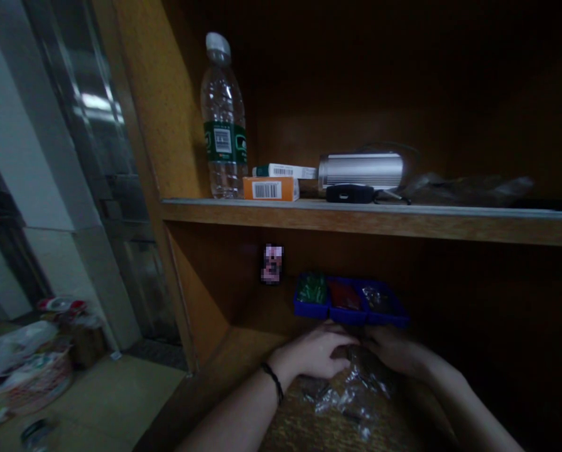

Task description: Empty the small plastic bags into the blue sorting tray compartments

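Brown wooden shelving (379,221) surrounds a rectangular blue plastic tray (311,309), divided in three, with a glossy green packet (313,289), a red packet (344,295) and a dark, shiny packet (377,300) in its cells. Crinkled transparent film (326,400) lies before it on the mottled base (290,433). The left hand (317,351) curves loosely near the tray's front edge, the right hand (390,346) beside it in shadow; whether either grips anything, I cannot tell.

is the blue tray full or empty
Not empty: the blue tray has green contents at left, red contents in the middle and dark, shiny contents at right. How full, I cannot tell.
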A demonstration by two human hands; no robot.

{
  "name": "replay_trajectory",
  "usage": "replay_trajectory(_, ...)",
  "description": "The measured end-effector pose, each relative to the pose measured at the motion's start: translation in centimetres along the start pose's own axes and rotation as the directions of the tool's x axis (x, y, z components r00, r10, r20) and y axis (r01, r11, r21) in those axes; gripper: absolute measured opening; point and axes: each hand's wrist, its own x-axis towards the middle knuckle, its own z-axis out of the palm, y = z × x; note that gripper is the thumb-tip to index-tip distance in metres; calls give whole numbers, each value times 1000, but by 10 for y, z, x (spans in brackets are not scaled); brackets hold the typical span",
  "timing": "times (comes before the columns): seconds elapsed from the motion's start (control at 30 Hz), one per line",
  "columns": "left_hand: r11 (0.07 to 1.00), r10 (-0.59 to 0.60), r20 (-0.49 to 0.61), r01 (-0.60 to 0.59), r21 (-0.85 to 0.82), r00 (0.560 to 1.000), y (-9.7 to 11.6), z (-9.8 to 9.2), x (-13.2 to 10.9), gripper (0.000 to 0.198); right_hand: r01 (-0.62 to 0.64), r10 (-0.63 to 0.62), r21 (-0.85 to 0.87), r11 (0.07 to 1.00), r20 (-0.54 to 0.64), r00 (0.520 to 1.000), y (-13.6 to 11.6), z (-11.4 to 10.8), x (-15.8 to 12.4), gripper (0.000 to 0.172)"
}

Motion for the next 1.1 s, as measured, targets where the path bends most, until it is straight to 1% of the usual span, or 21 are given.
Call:
replay_trajectory(0.07,999,-32,-15,32,-8,999,-2,-1,-1,47,-8,13,-83,997,60,998,-12,-5,0,34)
replay_trajectory(0.13,998,-56,-35,56,1,998,-4,-2,-2,47,-51,65,-191,980,72,995,-21,-13,-1,38)
replay_trajectory(0.2,997,-78,-44,79,12,996,-6,-2,-2,45,-130,152,-264,956,64,986,-23,-20,-2,42)
replay_trajectory(0.27,993,-114,-42,115,18,993,-9,-1,-2,41,-200,230,-260,945,89,969,-19,-24,-3,45)
replay_trajectory(0.33,988,-154,-42,154,19,987,-12,0,-2,39,-225,253,-186,956,144,957,-11,-22,-3,39)
replay_trajectory(0.4,983,-180,-47,181,18,983,-13,1,-3,37,-207,220,-86,975,184,958,-2,-18,-3,29)
replay_trajectory(0.47,983,-183,-49,184,13,982,-11,0,-3,34,-151,146,9,989,204,968,2,-13,-3,22)
replay_trajectory(0.57,985,-170,-56,171,12,984,-8,-5,-4,29,-49,13,166,985,214,977,-3,-11,-2,21)
replay_trajectory(0.63,983,-184,-83,186,15,979,-7,-7,-4,25,-12,-42,301,953,171,984,-12,-11,-2,25)
replay_trajectory(0.73,971,-238,-139,240,0,961,-10,-6,-5,22,49,-82,465,884,50,995,-25,-9,1,28)
replay_trajectory(0.83,956,-290,-202,291,-26,935,-17,-3,-4,21,114,-106,524,844,-46,993,-33,-2,5,30)
replay_trajectory(0.93,947,-320,-244,315,-59,915,-21,-2,-4,19,144,-82,584,799,-132,988,-36,6,7,24)
replay_trajectory(0.97,945,-326,-248,319,-71,912,-22,-2,-4,18,139,-71,620,772,-133,989,-36,7,7,24)
replay_trajectory(1.03,940,-341,-259,327,-98,904,-23,-3,-3,17,100,-60,685,721,-82,995,-36,7,6,23)
replay_trajectory(1.1,932,-361,-273,338,-131,892,-23,-4,-2,17,58,-58,702,710,-24,998,-36,3,5,18)
